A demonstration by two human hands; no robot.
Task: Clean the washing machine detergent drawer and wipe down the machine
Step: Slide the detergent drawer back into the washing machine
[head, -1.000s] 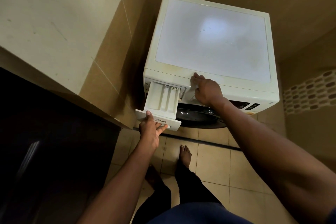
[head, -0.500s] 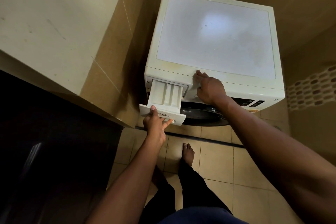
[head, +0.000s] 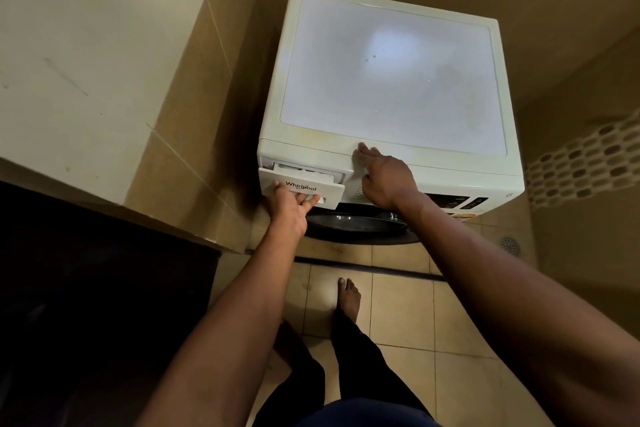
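The white washing machine (head: 391, 80) stands in a tiled corner, seen from above. Its detergent drawer (head: 311, 180), marked Whirlpool, sticks out only a little at the front's upper left, with a thin strip of its compartments showing. My left hand (head: 289, 210) holds the drawer's front, thumb on its face and fingers in the handle recess below. My right hand (head: 384, 180) presses flat against the front panel to the right of the drawer, fingertips reaching the top edge. Neither hand holds a cloth.
The dark round door (head: 356, 224) bulges out below the drawer. A tiled wall runs close along the machine's left side, and a dark counter (head: 86, 288) fills the lower left. My bare foot (head: 348, 298) is on the tiled floor; a floor drain (head: 510, 245) lies at the right.
The drawer has slid from far out to almost fully in, with my left hand moving in with it. My right hand has stayed braced on the front panel.
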